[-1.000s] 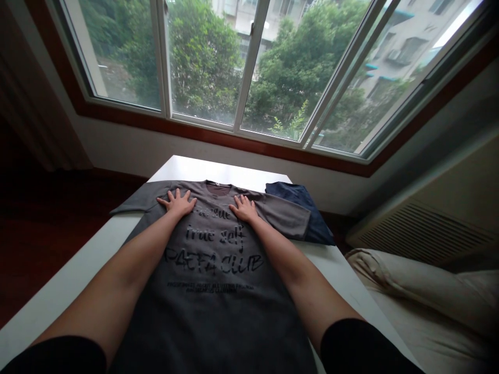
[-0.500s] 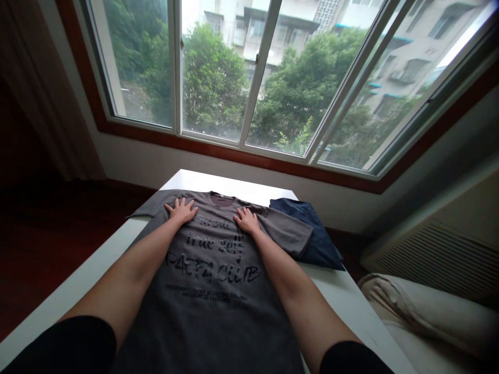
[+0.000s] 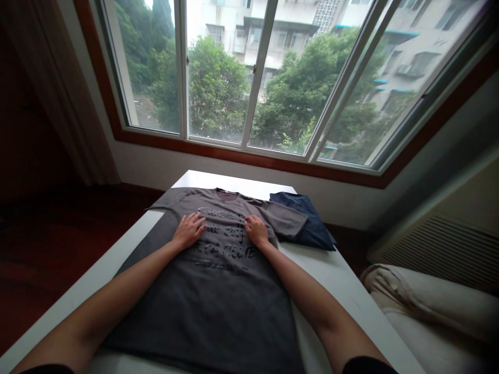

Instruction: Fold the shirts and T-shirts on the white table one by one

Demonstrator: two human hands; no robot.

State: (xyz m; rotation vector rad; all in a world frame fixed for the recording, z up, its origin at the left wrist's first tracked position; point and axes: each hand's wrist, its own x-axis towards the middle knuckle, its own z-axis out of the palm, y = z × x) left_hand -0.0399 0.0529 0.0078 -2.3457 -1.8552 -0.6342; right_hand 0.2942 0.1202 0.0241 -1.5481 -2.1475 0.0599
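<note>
A dark grey T-shirt [image 3: 218,301] with black printed lettering lies spread face up, its collar toward the window and its hem toward me. My left hand [image 3: 189,230] rests on the left side of the lettering, fingers spread on the cloth. On the right side of the print lies my right hand [image 3: 256,231], its fingers bent a little and touching the fabric. Neither hand holds anything that I can see. The shirt's right sleeve overlaps a folded navy garment [image 3: 317,223].
The shirt lies on a white table [image 3: 335,291] whose far end is near the wall. Beyond is a wide sliding window [image 3: 245,140] with a brown frame. A rolled beige cushion or bedding [image 3: 424,291] is at the right, beside a slatted panel [image 3: 444,254]. A curtain [image 3: 74,119] hangs left.
Both hands have slid down the shirt toward me, from the chest near the collar to the middle of the lettering. The view has shifted slightly, and the shirt's hem now shows.
</note>
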